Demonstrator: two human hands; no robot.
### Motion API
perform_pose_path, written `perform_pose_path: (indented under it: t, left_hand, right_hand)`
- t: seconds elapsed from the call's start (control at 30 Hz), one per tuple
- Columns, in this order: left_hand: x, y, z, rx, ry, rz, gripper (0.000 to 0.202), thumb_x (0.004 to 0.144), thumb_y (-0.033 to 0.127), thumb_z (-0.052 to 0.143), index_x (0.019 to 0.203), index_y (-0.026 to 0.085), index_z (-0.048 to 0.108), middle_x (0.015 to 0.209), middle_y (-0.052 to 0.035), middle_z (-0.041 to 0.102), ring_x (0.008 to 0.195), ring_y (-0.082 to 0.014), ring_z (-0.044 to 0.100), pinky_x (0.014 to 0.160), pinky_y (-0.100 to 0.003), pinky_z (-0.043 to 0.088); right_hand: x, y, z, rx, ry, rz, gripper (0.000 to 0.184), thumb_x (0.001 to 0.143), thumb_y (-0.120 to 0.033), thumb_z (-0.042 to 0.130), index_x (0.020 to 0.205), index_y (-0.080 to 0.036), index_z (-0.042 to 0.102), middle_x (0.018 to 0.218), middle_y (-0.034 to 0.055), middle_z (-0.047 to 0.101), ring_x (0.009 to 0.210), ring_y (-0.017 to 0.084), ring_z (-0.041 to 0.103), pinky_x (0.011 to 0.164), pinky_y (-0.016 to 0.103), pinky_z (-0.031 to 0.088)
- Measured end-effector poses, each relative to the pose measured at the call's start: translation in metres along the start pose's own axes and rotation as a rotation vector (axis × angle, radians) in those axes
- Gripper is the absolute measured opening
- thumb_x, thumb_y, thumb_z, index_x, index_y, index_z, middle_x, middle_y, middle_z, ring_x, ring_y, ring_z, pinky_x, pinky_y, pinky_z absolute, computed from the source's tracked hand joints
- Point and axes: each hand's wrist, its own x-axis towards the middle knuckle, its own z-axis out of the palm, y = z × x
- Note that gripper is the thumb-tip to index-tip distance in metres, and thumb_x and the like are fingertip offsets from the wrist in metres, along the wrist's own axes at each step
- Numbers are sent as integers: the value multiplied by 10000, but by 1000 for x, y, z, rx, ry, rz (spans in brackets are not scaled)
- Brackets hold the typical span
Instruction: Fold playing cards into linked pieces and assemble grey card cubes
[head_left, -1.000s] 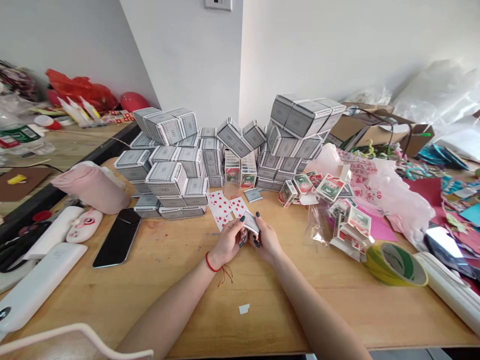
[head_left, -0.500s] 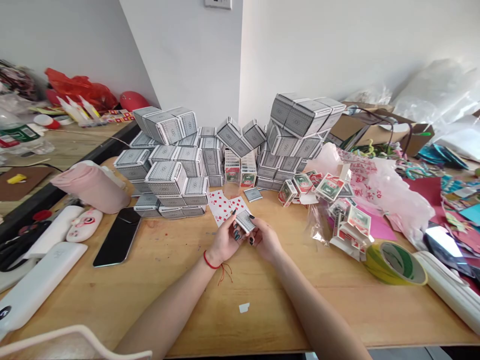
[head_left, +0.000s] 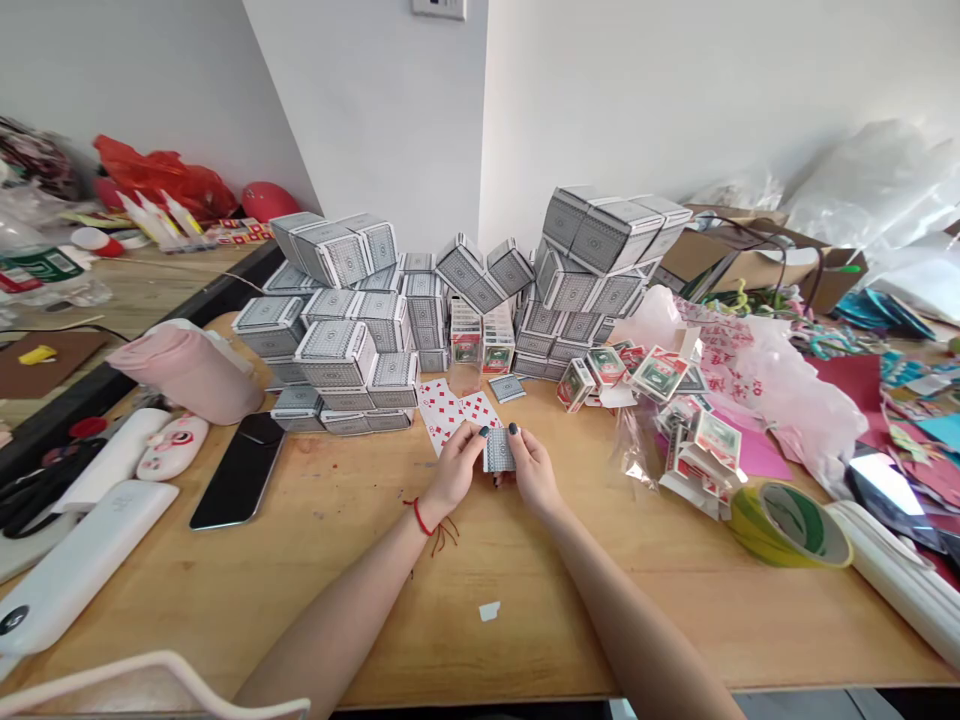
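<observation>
A small playing card, its grey patterned back facing me, is pinched between both hands above the wooden table. My left hand grips its left edge, with the thumb on top. On the other edge, my right hand is closed with its thumb pressing the card. Just beyond lie face-up diamond cards and a face-down card. Behind them stand blocks built of grey-backed cards, stacked left and right. Whether more than one card is held, I cannot tell.
Opened card boxes and a roll of yellow tape lie on the right, by a crumpled plastic bag. At left are a black phone, a white device and a pink roll. A paper scrap lies in front.
The held card has turned from tilted to nearly square with me. Both thumbs now lie on its top side, and my left hand has shifted to the card's left edge.
</observation>
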Motion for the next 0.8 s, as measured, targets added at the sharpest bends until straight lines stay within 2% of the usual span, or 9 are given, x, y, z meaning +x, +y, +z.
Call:
perform_pose_path:
  t: [0.1, 0.2, 0.33, 0.5, 0.6, 0.67, 0.8]
  left_hand:
    - [-2, -3, 2, 331, 136, 116, 168, 834, 322, 452, 729, 191, 454, 648, 23, 480, 569, -113, 473, 524, -225, 384]
    - [-7, -4, 5, 591, 215, 201, 140, 851, 283, 417, 750, 191, 445, 653, 18, 485, 568, -112, 455, 529, -221, 351]
    - [-12, -1, 7, 746, 238, 249, 160, 870, 286, 388, 738, 198, 406, 576, 41, 440, 479, -100, 405, 475, -217, 274]
    - [-15, 2, 10, 824, 245, 261, 195, 880, 300, 375, 710, 205, 391, 526, 49, 419, 431, -98, 397, 451, -216, 242]
    - [-17, 1, 12, 846, 272, 270, 174, 887, 297, 360, 752, 204, 420, 557, 32, 472, 455, -109, 446, 464, -214, 276]
    - [-18, 0, 12, 852, 280, 277, 176, 895, 295, 341, 787, 201, 443, 594, 15, 511, 486, -119, 486, 475, -216, 306]
    - [-17, 0, 4, 829, 256, 276, 216, 917, 284, 296, 931, 193, 491, 634, 2, 558, 536, -132, 544, 507, -226, 377]
  right_hand:
    - [-1, 4, 2, -167, 42, -5, 464, 760, -657, 423, 685, -201, 462, 384, -65, 471, 292, 99, 430, 296, 207, 345]
    - [-3, 6, 3, -319, 89, -21, 502, 786, -665, 350, 664, -194, 477, 362, -61, 433, 294, 98, 390, 305, 208, 294]
    - [-3, 8, 4, -509, 183, -125, 520, 808, -630, 340, 555, -188, 446, 410, -40, 420, 376, 88, 374, 370, 205, 265]
    - [-4, 7, 0, -677, 256, -191, 560, 806, -610, 346, 430, -195, 321, 374, -37, 334, 368, 71, 298, 383, 219, 182]
    - [-7, 6, 0, -675, 262, -240, 567, 813, -600, 345, 416, -197, 297, 359, -37, 314, 357, 69, 291, 389, 225, 177]
    - [-8, 5, 0, -594, 229, -254, 558, 816, -594, 354, 426, -199, 294, 374, -40, 310, 363, 66, 281, 388, 224, 179]
    - [-3, 2, -5, -365, 210, -163, 544, 808, -623, 351, 457, -212, 295, 369, -48, 323, 343, 68, 281, 353, 217, 196]
